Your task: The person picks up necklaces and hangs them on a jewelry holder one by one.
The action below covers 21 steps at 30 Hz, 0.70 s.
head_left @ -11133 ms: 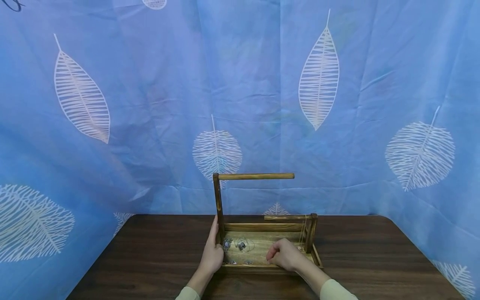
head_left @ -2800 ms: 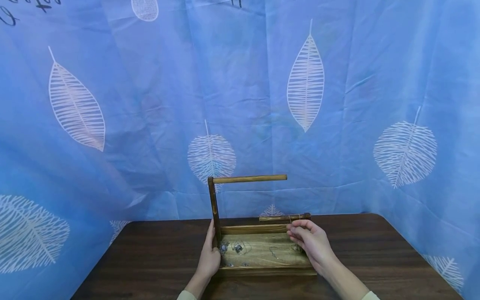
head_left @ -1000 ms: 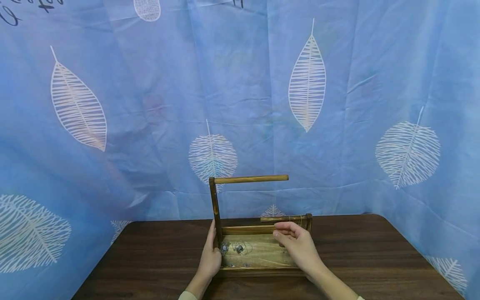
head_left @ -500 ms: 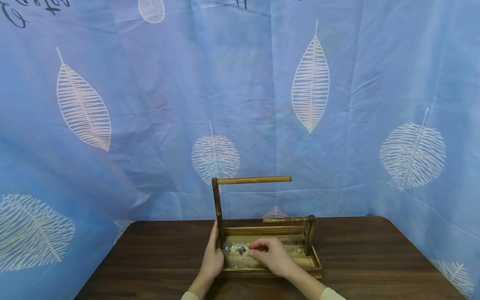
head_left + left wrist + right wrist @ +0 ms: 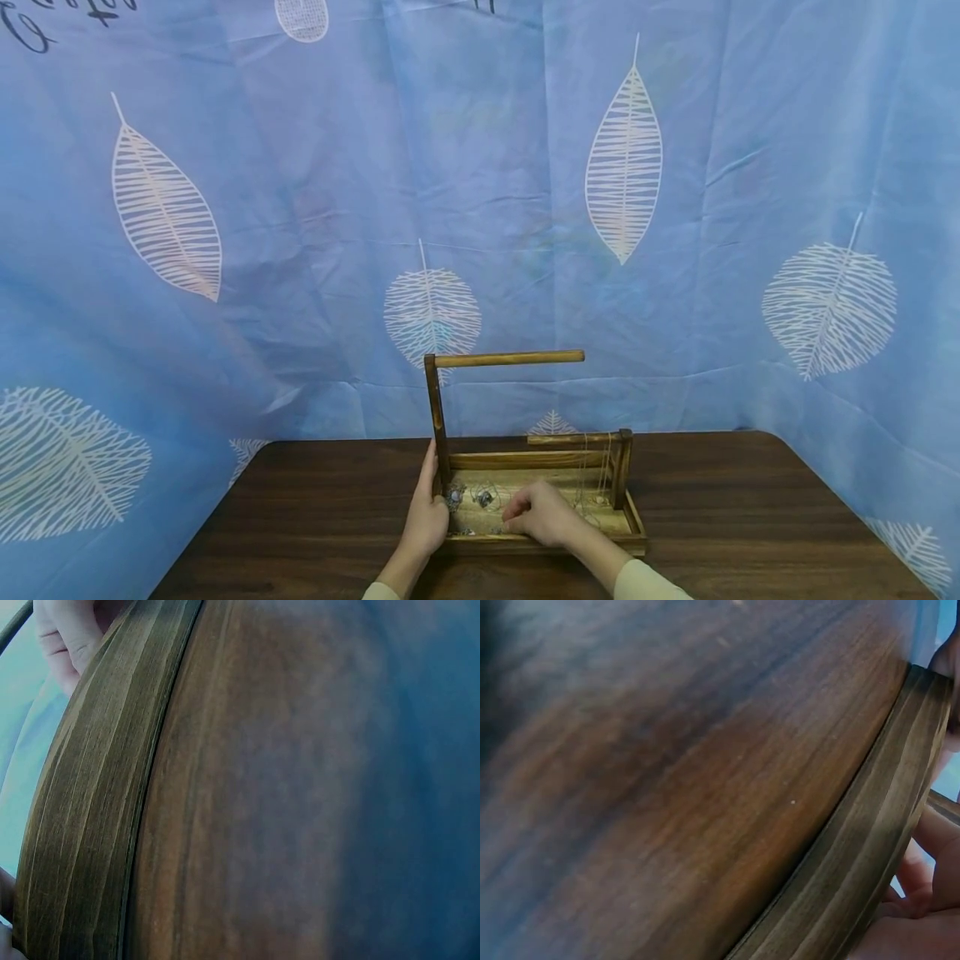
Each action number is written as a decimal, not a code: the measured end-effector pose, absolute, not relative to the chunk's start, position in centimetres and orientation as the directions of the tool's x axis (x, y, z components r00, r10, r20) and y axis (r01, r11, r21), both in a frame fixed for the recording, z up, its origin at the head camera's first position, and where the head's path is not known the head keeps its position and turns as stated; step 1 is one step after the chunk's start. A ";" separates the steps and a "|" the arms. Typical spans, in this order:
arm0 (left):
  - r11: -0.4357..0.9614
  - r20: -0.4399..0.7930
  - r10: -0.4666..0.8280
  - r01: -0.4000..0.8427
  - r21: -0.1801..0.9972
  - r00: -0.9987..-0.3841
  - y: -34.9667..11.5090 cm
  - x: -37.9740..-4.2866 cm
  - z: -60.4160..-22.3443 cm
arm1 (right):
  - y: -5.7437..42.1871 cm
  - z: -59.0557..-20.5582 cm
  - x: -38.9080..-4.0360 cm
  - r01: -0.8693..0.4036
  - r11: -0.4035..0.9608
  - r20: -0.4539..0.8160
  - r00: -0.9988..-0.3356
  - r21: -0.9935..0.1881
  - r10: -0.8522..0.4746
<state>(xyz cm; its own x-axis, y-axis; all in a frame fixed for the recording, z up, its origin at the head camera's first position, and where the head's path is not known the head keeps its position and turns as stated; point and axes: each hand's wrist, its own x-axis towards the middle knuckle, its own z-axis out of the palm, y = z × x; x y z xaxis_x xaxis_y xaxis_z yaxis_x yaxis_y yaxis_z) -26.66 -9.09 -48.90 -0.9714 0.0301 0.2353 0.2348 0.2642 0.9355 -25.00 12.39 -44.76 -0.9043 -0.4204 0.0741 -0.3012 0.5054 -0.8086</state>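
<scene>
A wooden jewelry stand [image 5: 536, 543] with a shallow tray and two bars at different heights stands on the table. My left hand [image 5: 426, 517] grips its left end, with the fingers along the outside of the upright. Over the tray's front half, my right hand [image 5: 543, 515] reaches down with bent fingers; its fingertips are at the tray floor beside small jewelry pieces. Whether they pinch anything is hidden. A dark pendant on a chain [image 5: 484, 497] and a tangled necklace [image 5: 455, 497] lie at the tray's left. Thin necklaces [image 5: 604, 471] hang from the lower bar [image 5: 573, 438].
The taller bar [image 5: 510, 359] juts right from the left upright, above the tray. The dark wooden table [image 5: 300, 517] stretches out on both sides of the stand. Behind it hangs a blue curtain [image 5: 510, 208] with white leaf prints.
My right hand has left the lower bar and moved left and down to the tray's front floor. Another thin necklace now hangs from that bar. My left hand stays at the stand's left end.
</scene>
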 end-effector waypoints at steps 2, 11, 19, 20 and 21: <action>0.269 0.239 0.034 0.239 0.933 -0.970 -9.1 -26.7 -48.9 | 12.3 -44.8 -25.1 -0.279 0.513 0.050 -0.909 -0.812 -0.414; 0.252 0.246 0.052 0.251 0.934 -0.968 -9.2 -26.6 -48.8 | 11.8 -45.6 -25.4 -0.297 0.545 0.058 -0.909 -0.784 -0.412; 0.256 0.256 0.054 0.261 0.931 -0.965 -9.2 -26.6 -48.7 | 11.7 -45.3 -25.5 -0.232 0.549 -0.014 -0.914 -0.803 -0.406; 0.260 0.259 0.053 0.264 0.929 -0.964 -9.2 -26.6 -48.8 | 11.7 -45.3 -25.5 -0.235 0.544 -0.012 -0.911 -0.805 -0.412; 0.261 0.260 0.053 0.265 0.928 -0.964 -9.1 -26.6 -48.8 | 11.7 -45.2 -25.5 -0.244 0.539 -0.007 -0.907 -0.806 -0.420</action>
<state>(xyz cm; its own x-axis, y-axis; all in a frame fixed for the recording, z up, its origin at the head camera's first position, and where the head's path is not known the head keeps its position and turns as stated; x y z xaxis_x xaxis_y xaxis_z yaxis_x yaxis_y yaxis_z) -26.64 -9.15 -48.78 -0.9642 0.0526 0.2601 0.2646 0.2607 0.9284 -25.45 11.69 -45.22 -0.9074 -0.4202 -0.0066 -0.2436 0.5388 -0.8064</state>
